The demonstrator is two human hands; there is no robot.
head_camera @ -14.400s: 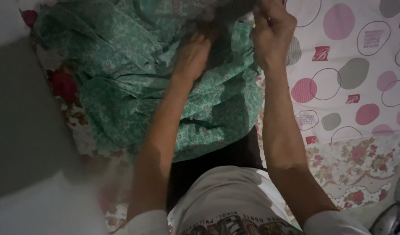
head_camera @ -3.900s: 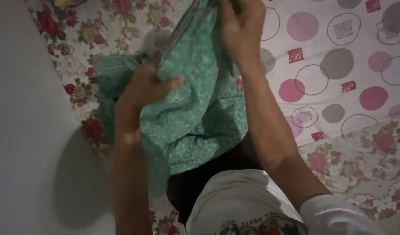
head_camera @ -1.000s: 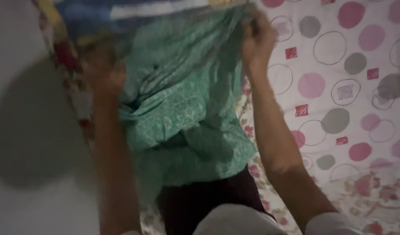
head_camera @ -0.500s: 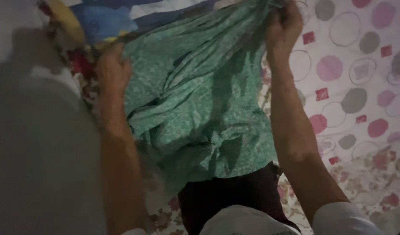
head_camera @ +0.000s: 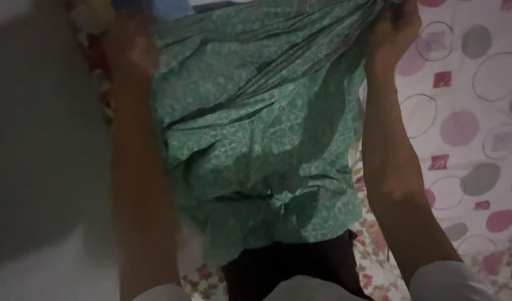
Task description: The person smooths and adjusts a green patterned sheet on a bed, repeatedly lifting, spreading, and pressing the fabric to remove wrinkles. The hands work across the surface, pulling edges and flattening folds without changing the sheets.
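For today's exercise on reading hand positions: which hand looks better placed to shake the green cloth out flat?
Probably the right hand: its grip is sharp in view, bunching the green patterned cloth at its top corner. The left hand is blurred, its hold unclear.

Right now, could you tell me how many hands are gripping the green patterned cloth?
2: the left hand, blurred, at the green patterned cloth's upper left edge, and the right hand bunching its upper right corner.
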